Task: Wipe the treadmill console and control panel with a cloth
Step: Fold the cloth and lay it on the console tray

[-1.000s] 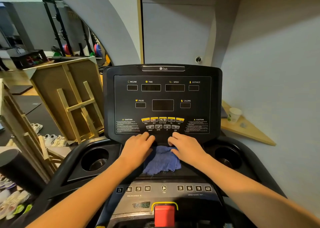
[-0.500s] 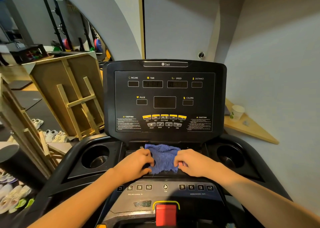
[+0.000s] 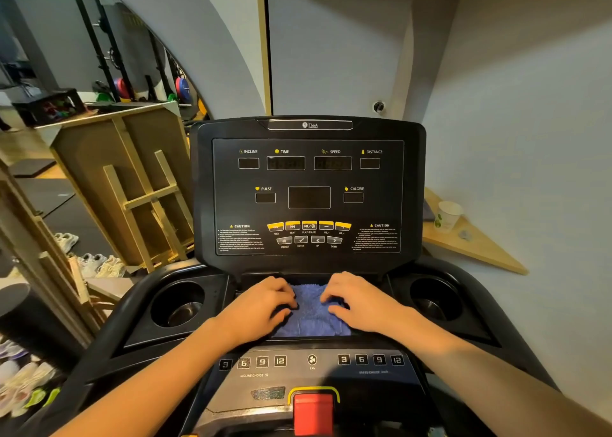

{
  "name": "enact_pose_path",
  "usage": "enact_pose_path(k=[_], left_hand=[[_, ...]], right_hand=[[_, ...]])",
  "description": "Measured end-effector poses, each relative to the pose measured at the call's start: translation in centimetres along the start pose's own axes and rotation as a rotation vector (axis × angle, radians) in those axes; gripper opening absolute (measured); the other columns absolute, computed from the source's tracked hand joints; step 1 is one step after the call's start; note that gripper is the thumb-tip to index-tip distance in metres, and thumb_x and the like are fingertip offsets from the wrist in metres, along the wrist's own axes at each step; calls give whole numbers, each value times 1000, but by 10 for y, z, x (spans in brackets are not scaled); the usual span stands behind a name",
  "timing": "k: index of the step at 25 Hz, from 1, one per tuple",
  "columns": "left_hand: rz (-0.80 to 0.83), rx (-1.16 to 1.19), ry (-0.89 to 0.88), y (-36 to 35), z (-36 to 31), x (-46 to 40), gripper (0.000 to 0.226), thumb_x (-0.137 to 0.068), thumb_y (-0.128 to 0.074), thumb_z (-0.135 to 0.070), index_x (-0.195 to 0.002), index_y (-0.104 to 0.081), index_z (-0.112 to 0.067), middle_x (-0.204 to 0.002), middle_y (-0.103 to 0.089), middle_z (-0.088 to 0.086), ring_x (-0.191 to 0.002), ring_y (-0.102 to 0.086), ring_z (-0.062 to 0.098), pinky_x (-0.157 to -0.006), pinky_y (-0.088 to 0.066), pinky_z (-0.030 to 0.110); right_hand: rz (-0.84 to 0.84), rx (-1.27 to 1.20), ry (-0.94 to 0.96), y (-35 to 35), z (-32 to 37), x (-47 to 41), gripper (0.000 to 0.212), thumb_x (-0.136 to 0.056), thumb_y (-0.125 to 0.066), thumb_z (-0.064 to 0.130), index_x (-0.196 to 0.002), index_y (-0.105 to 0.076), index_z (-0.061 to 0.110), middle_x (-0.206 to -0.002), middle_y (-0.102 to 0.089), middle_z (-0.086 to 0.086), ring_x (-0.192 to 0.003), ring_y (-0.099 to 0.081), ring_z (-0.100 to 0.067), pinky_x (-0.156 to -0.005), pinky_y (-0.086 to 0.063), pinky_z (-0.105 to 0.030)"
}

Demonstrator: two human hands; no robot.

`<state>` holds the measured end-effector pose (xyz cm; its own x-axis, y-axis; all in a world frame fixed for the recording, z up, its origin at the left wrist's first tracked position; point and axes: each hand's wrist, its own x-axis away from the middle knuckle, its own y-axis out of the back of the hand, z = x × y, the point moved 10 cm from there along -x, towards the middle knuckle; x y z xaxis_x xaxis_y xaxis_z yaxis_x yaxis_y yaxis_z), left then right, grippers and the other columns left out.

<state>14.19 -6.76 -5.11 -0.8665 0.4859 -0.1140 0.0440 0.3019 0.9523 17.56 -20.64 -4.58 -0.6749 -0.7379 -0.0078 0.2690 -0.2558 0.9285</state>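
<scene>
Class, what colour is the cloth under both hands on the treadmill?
The cloth is blue, plain terry with no pattern, seen in the head view.

A gym is shown. A treadmill console [image 3: 308,188] with incline, speed and pulse readouts fills the middle. At the far left, a black squat rack [image 3: 99,45] with coloured weight plates [image 3: 182,89] is seen, and sports shoes [image 3: 96,264] are lined up on the floor.

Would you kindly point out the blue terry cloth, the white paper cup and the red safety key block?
Blue terry cloth [image 3: 309,317]: head view, its bare middle between the hands.
White paper cup [image 3: 447,216]: head view, its side wall.
Red safety key block [image 3: 313,413]: head view, its top face.
</scene>
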Motion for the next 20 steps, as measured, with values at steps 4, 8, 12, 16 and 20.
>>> enact_pose_path(k=[4,8,12,16,20], left_hand=[[116,-181,38,-20,3,-6,44,-95,-58,-34,-138,-57,-24,-140,-52,-1,-126,-48,19,-103,-44,38],[167,-254,42,-24,3,-7,45,-98,-51,-40,-141,-52,-27,-146,-47,-3,-132,-43,18,-103,-41,39],[48,-192,21,-13,2,0,42,-94,-54,-47,-133,-60,-29,-134,-55,-5,-123,-49,15,-99,-42,36],[-22,-92,-1,-8,3,10,37,-92,-55,-49,-122,-67,-30,-124,-59,-10,-117,-51,8,-96,-44,32],[41,131,-73,-14,-10,15,26,-93,-54,-41,-99,-74,-27,-103,-63,-12,-100,-53,2,-92,-43,22]], right_hand=[[87,211,-2,-26,-2,-6,39,-103,-58,30,-137,-60,12,-138,-54,-4,-122,-49,-18,-99,-49,-35],[84,237,-27,-28,-7,-4,39,-104,-55,32,-138,-60,14,-137,-57,-4,-121,-50,-19,-95,-50,-35],[-7,184,-19,-19,-8,5,38,-103,-56,32,-137,-63,16,-134,-57,-1,-120,-52,-16,-100,-48,-34],[-64,110,56,-14,-3,16,29,-104,-56,28,-127,-70,18,-124,-62,2,-112,-52,-11,-93,-47,-26],[77,87,146,-33,10,22,32,-100,-50,12,-123,-73,17,-119,-64,-1,-111,-50,-15,-93,-45,-33]])
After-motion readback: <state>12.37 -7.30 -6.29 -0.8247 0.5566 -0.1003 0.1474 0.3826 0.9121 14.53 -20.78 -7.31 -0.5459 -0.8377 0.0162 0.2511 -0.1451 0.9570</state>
